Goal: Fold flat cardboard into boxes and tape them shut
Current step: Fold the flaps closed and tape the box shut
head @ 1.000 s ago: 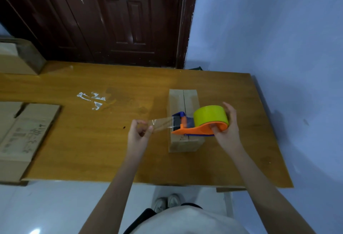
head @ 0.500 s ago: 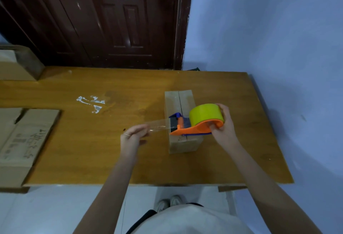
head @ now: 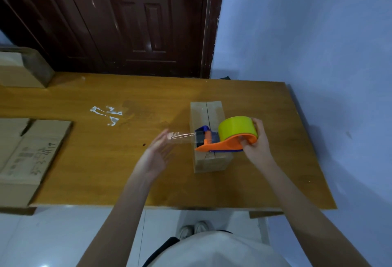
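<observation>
A small folded cardboard box (head: 209, 161) stands on the wooden table (head: 127, 182), its top flaps meeting in a centre seam. Just above the box, my right hand (head: 257, 146) grips the handle of an orange tape dispenser (head: 220, 146) that carries a yellow roll (head: 237, 128). A short strip of clear tape (head: 182, 136) sticks out leftwards from the dispenser's blue head. My left hand (head: 156, 154) is left of the box, blurred, with palm open and fingers straight. Its fingertips are at the tape's free end; I cannot tell whether they touch it.
Flat cardboard sheets (head: 31, 152) lie at the table's left end, overhanging the front edge. A larger box (head: 19, 69) sits at the back left. White tape scraps (head: 108, 114) stick to the tabletop. A dark door (head: 137, 23) is behind the table and a wall (head: 318, 54) on its right.
My left hand has gone from pinching the tape end to an open palm with straight fingers. The pulled-out strip is shorter. The dispenser stays over the box.
</observation>
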Demonstrator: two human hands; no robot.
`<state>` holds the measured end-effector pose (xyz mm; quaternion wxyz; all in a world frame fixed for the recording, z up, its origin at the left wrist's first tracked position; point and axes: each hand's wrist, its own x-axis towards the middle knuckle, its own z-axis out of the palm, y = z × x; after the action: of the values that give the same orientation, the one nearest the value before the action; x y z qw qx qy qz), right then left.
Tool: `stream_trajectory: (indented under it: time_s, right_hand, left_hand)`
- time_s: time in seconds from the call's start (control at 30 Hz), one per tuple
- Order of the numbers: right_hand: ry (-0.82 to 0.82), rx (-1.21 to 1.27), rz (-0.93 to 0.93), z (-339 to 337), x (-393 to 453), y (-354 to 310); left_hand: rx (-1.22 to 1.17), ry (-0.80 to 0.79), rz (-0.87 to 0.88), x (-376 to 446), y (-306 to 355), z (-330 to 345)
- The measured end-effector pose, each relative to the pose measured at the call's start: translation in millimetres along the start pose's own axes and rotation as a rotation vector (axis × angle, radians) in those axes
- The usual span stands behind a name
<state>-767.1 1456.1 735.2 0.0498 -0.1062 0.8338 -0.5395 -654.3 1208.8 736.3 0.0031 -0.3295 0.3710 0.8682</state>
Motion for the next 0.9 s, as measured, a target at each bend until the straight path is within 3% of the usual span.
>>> stream_trajectory:
  time_s: [0.1,0.13,0.17,0.23,0.3,0.37,0.5,0.77,0.9]
  right_hand:
    - [-0.007,-0.003,0.007,-1.0,1.6,-1.5]
    - [0.000,-0.002,0.002,-1.5,1.5,-0.8]
    - [0.004,-0.006,-0.009,-1.5,1.6,0.0]
    - [-0.011,-0.017,-0.021,-0.9,1.4,0.4]
    - [-0.026,-0.021,-0.009,1.1,1.7,1.1]
    - [-0.017,-0.012,0.015,1.9,2.6,1.6]
    - [0.019,0.003,-0.014,-1.4,2.6,3.3]
    - [0.004,0.007,-0.037,1.5,-0.5,-0.4]
    - [-0.015,0.015,-0.033,0.3,-1.2,-2.5]
  left_hand:
    - [-0.483,0.239,0.017,9.6,8.8,-7.9]
    - [-0.475,0.303,0.092,9.1,9.3,-10.2]
    - [-0.275,0.341,0.229,4.1,10.4,-7.4]
    - [0.453,0.308,0.688,-9.9,9.2,8.1]
    - [1.192,0.129,1.147,-19.4,4.6,23.9]
    - [1.624,-0.029,1.393,-15.5,0.5,31.3]
    - [1.866,-0.080,1.416,-2.2,-21.7,23.9]
    - [1.729,0.001,1.375,0.7,-21.7,28.7]
    - [1.744,0.026,1.524,2.7,-15.9,32.3]
